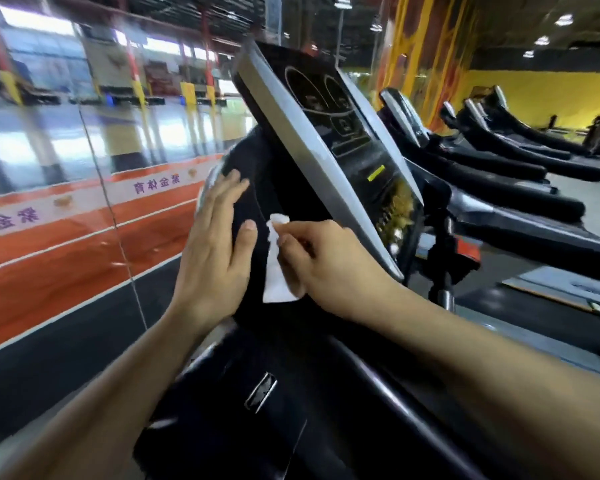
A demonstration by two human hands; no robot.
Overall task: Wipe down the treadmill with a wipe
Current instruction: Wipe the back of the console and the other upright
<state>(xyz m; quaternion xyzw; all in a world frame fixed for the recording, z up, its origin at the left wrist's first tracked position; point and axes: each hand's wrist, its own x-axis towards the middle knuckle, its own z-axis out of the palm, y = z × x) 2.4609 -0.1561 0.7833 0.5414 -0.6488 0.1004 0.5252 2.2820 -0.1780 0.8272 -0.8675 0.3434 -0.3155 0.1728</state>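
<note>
1. The wipe [274, 268] sits at the centre of the frame, a small white crumpled sheet lying against the black back housing of the treadmill [278, 188] console.
2. The right hand [326, 261] pinches the wipe near its upper end between thumb and fingertips, the loose lower part trailing down under the palm.
3. The left hand [215, 244] lies with straight fingers on the same black housing just left of the wipe, holding nothing; it looks to be bracing the console.
4. The wipe looks thin, light and limp, likely to bunch or slip if held by a corner. A broader hold with the fingers spread behind it would probably press more of it onto the surface.
5. The housing appears hard, smooth and glossy, so little force should be needed.
6. The display panel [329, 109] shows faint dial outlines and a yellow sticker [376, 173]; neither can be read.
7. On the orange-and-white band [84, 209] at centre left, purple Chinese characters appear mirrored, seemingly 紫金体育.
</note>
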